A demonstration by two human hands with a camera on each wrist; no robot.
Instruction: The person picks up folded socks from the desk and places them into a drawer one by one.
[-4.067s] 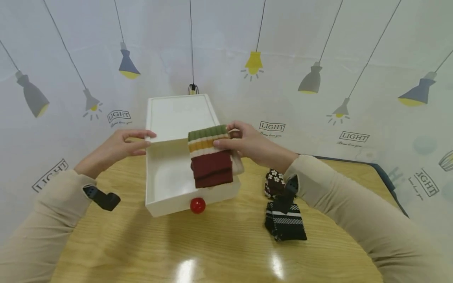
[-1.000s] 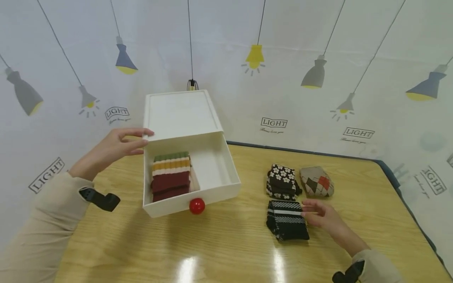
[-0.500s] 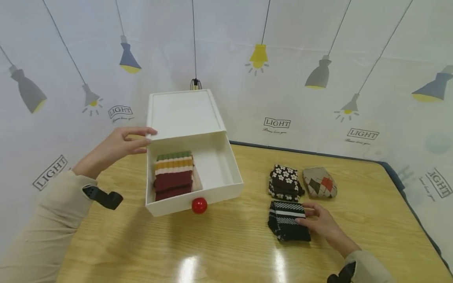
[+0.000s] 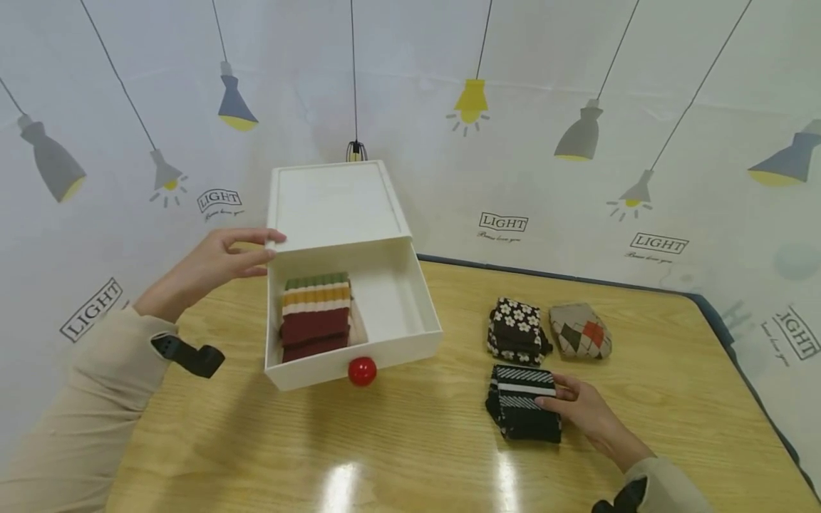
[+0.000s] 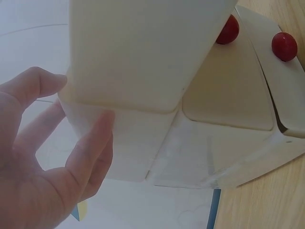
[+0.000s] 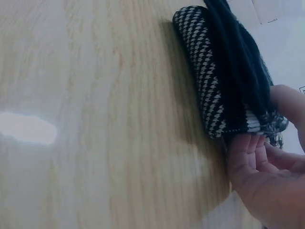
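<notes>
My left hand (image 4: 221, 262) touches the upper left corner of a white drawer cabinet (image 4: 336, 203), fingers fairly straight. The top drawer (image 4: 404, 342) is pulled out and has a red knob (image 4: 362, 371). Inside on its left lies a folded pair of burgundy socks (image 4: 314, 324) with green, yellow and cream bands, over something pale pink. On the table, my right hand (image 4: 595, 420) pinches the right edge of a folded pair of black-and-white striped socks (image 4: 522, 420), thumb on top. In the right wrist view the fingers go under the striped socks (image 6: 205, 71).
Behind the striped socks lie black flower-patterned socks (image 4: 516, 322) and beige argyle socks (image 4: 580, 331). Lower drawers with red knobs (image 5: 284, 46) show in the left wrist view. A lamp-printed sheet (image 4: 526, 171) hangs behind the wooden table (image 4: 423, 434).
The burgundy socks went from my right hand into the drawer. My right hand then moved right to the striped socks and took their edge. My left hand stays at the cabinet corner.
</notes>
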